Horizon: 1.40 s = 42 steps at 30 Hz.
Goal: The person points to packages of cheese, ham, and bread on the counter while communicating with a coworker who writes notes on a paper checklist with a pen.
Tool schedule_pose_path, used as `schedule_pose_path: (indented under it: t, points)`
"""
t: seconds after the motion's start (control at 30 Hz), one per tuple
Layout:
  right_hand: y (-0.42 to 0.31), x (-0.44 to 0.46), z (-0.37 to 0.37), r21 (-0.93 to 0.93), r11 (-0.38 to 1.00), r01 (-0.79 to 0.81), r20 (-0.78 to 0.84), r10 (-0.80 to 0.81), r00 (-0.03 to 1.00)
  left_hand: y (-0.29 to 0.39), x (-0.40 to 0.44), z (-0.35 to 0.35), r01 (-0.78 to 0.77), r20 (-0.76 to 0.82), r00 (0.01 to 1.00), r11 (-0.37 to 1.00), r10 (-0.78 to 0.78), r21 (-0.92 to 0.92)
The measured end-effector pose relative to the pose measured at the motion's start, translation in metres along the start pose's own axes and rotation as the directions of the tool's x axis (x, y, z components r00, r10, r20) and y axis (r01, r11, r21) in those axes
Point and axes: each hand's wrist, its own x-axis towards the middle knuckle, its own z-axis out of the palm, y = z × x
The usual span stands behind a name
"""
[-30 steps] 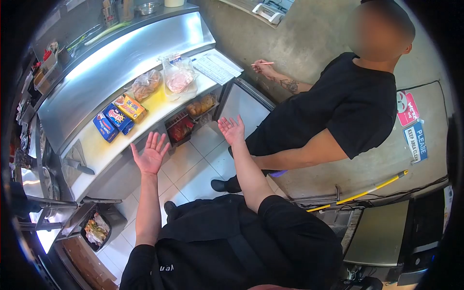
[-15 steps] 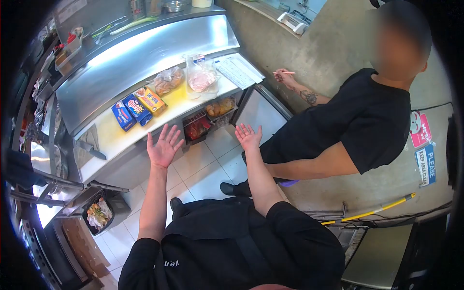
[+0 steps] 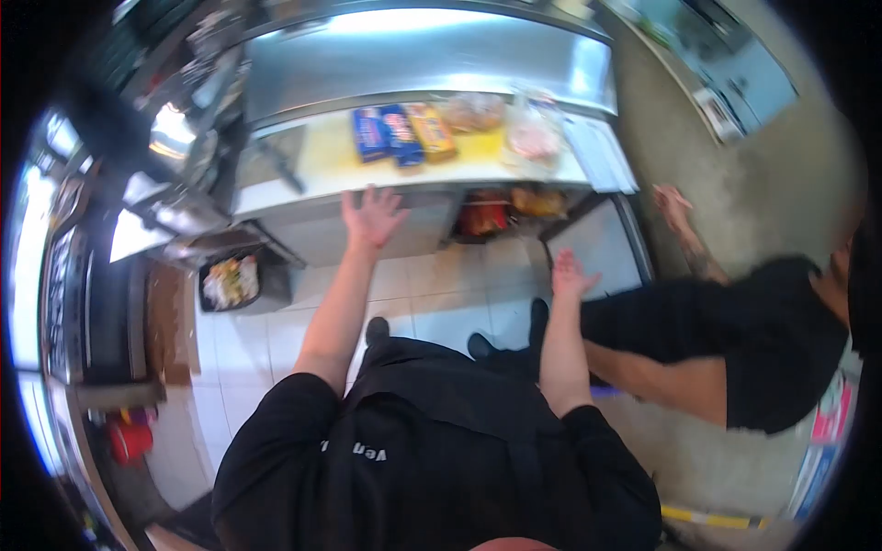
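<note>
My left hand (image 3: 372, 219) is raised palm up with its fingers spread, just in front of the counter's front edge, holding nothing. Out to the right, my right hand (image 3: 571, 275) is also open and empty, near the open fridge door (image 3: 602, 243). On the white counter (image 3: 326, 170) lie a dark blue box (image 3: 370, 134), a blue packet (image 3: 401, 135) and a yellow box (image 3: 430, 131). Beside them are a bag of brown food (image 3: 473, 112), a clear bag of pink slices (image 3: 533, 138) and paper sheets (image 3: 597, 151). Neither hand touches any of these.
A co-worker in black (image 3: 772, 340) stands at the right, one arm toward the wall. A knife (image 3: 280, 165) lies at the counter's left. Below is a bin with food scraps (image 3: 230, 282). Packed food (image 3: 484, 216) shows under the counter. A red object (image 3: 130, 441) is at lower left.
The view has swung left, so the counter and co-worker sit farther right in the picture. Both my hands remain raised and open.
</note>
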Motion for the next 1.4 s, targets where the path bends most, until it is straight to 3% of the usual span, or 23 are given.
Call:
schedule_pose_path:
  t: [0.1, 0.17, 0.2, 0.23, 0.3, 0.33, 0.37, 0.4, 0.43, 0.53, 0.57, 0.6, 0.63, 0.7, 0.8, 0.83, 0.9, 1.0, 1.07, 1.23, 1.3, 1.37, 1.4]
  points:
    - [0.01, 0.038, -0.026, -0.114, 0.993, -0.014, 0.136, 0.029, 0.99, -0.004, 0.017, -0.029, 0.127, 0.008, 0.991, 0.978, -0.13, 0.167]
    - [0.01, 0.066, -0.041, -0.144, 0.985, -0.1, 0.27, 0.136, 0.953, -0.001, -0.009, -0.016, -0.13, 0.204, 0.973, 0.466, -0.112, 0.875]
    - [0.016, 0.064, -0.03, -0.21, 0.976, -0.067, 0.195, 0.108, 0.975, 0.034, -0.029, -0.021, -0.154, 0.171, 0.985, 0.47, 0.008, 0.869]
    - [0.023, 0.06, -0.017, -0.279, 0.959, -0.045, 0.118, 0.08, 0.99, 0.061, -0.056, -0.008, -0.16, 0.155, 0.986, 0.068, 0.067, 0.985]
    - [0.023, 0.06, -0.017, -0.253, 0.966, -0.062, 0.036, 0.074, 0.997, 0.09, -0.112, 0.036, 0.006, 0.102, 0.988, -0.693, 0.115, 0.721]
    - [0.029, 0.057, -0.006, -0.269, 0.959, -0.084, 0.049, 0.101, 0.994, 0.136, -0.133, 0.047, 0.178, 0.135, 0.936, -0.765, 0.326, 0.619]
    - [0.03, 0.053, 0.002, -0.276, 0.96, -0.051, -0.015, 0.049, 0.999, 0.183, -0.151, 0.044, 0.373, 0.176, 0.798, -0.703, 0.576, 0.606]
    - [0.033, 0.049, 0.007, -0.281, 0.96, -0.014, -0.086, -0.011, 0.996, 0.247, -0.171, 0.019, 0.307, 0.427, 0.633, -0.716, 0.646, 0.627]
    - [0.037, 0.054, 0.009, -0.281, 0.96, -0.017, -0.091, -0.009, 0.996, 0.28, -0.207, 0.045, 0.468, 0.335, 0.386, -0.496, 0.859, 0.731]
    - [0.042, 0.069, 0.012, -0.251, 0.968, -0.032, 0.105, 0.06, 0.993, 0.41, -0.307, 0.028, 0.689, 0.422, 0.147, -0.398, 0.895, 0.605]
    - [0.044, 0.075, 0.01, -0.241, 0.97, -0.035, 0.194, 0.083, 0.978, 0.455, -0.334, 0.006, 0.748, 0.343, 0.118, -0.311, 0.932, 0.586]
    - [0.046, 0.082, 0.011, -0.244, 0.968, -0.06, 0.263, 0.125, 0.957, 0.446, -0.357, 0.028, 0.841, 0.024, -0.006, -0.008, 1.0, 0.54]
    - [0.051, 0.093, 0.005, -0.154, 0.98, -0.126, 0.341, 0.173, 0.924, 0.444, -0.372, 0.012, 0.86, 0.081, -0.122, 0.065, 0.989, 0.506]
    - [0.063, 0.073, 0.026, -0.152, 0.978, -0.143, 0.288, 0.183, 0.94, 0.458, -0.39, -0.024, 0.908, -0.13, -0.113, 0.155, 0.985, 0.39]
    - [0.071, 0.037, 0.058, -0.204, 0.971, -0.124, 0.057, 0.138, 0.989, 0.502, -0.408, -0.147, 0.978, -0.242, 0.159, -0.187, 0.957, -0.097]
    - [0.072, 0.029, 0.056, -0.193, 0.976, -0.105, 0.077, 0.122, 0.99, 0.517, -0.412, -0.178, 0.79, -0.322, 0.308, -0.429, 0.895, -0.438]
    - [0.072, 0.017, 0.056, -0.197, 0.976, -0.097, 0.049, 0.109, 0.993, 0.552, -0.42, -0.229, -0.038, -0.574, 0.472, -0.636, 0.669, -0.771]
    - [0.066, 0.012, 0.062, -0.239, 0.966, -0.096, -0.019, 0.094, 0.995, 0.535, -0.396, -0.217, 0.708, -0.243, 0.294, -0.382, 0.924, -0.594]
    - [0.06, 0.009, 0.066, -0.246, 0.966, -0.074, -0.028, 0.069, 0.997, 0.521, -0.377, -0.208, 0.885, -0.105, 0.178, -0.206, 0.978, -0.418]
    - [0.056, -0.013, 0.072, -0.286, 0.955, -0.082, -0.005, 0.084, 0.996, 0.504, -0.329, -0.226, 0.989, 0.135, 0.149, -0.147, 0.98, -0.024]
    - [0.058, -0.022, 0.08, -0.266, 0.961, -0.071, -0.011, 0.07, 0.997, 0.491, -0.301, -0.241, 0.952, 0.264, 0.3, -0.304, 0.917, -0.025]
    - [0.062, -0.025, 0.08, -0.246, 0.967, -0.073, -0.008, 0.074, 0.997, 0.464, -0.278, -0.241, 0.756, 0.216, 0.625, -0.513, 0.75, -0.406]
    - [0.064, -0.025, 0.081, -0.237, 0.969, -0.075, -0.002, 0.076, 0.997, 0.437, -0.257, -0.256, 0.856, 0.124, 0.516, -0.506, 0.848, -0.1]
